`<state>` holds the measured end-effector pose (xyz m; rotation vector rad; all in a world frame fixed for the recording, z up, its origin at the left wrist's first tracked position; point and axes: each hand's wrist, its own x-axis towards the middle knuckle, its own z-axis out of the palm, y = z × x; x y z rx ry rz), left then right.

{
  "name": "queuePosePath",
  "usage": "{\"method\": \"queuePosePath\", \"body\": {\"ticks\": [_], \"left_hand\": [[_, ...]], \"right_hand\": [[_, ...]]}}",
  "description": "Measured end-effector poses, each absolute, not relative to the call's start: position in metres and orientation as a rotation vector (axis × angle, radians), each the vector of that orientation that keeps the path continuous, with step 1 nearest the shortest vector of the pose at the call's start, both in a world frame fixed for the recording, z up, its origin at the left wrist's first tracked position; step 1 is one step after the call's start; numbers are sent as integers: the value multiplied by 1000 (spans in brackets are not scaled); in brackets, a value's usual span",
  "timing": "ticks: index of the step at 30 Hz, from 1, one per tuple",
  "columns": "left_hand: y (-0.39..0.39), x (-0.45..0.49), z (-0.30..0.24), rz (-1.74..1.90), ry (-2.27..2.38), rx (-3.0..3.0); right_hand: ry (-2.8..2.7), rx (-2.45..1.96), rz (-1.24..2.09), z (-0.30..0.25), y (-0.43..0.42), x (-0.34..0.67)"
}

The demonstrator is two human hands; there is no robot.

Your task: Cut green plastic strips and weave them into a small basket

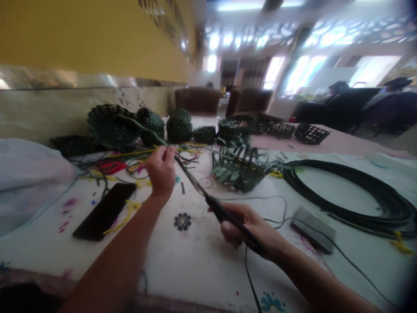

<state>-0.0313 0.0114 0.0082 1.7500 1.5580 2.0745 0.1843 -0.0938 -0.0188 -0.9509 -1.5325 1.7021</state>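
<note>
My left hand (pixel 162 171) is closed in a pinch on a thin dark green strip (pixel 190 176). One end of the strip trails up and away to the left, towards a large dark green woven basket (pixel 112 126). From my pinch it also runs down to a long black tool (pixel 233 221), which my right hand (pixel 250 226) grips. The tool's tip meets the strip; blur hides its exact kind. Beyond my hands sits a partly woven basket (pixel 239 169) with loose strip ends sticking out.
A coil of dark strip (pixel 345 167) lies at right, near a grey block (pixel 312 228). At left are a black phone (pixel 104 211), red-handled scissors (pixel 110 167) and a white plastic bag (pixel 32 182). Several woven baskets (pixel 179 126) line the back. Thin cords cross the table (pixel 182 265).
</note>
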Motion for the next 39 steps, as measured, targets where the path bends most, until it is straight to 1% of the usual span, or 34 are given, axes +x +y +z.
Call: {"method": "queuePosePath", "body": {"ticks": [14,22,25,32,39], "left_hand": [[7,-26,9,2032,1548,1737],[-3,-6,1,1818,1420,1667],[-3,-7,1,1872,1475,1769],[4,-25,10,1990,1559,1784],[6,-31,13,2045,1621,1781]], "right_hand": [[-1557,-1002,1685,-19,-94,184],[-1509,-1027,1638,-17,-94,184],[-1529,-1035,1661,-15,-93,185],[-1564,-1037,1724,-14,-94,185],[-1536,-975,1699,-15,-93,187]]}}
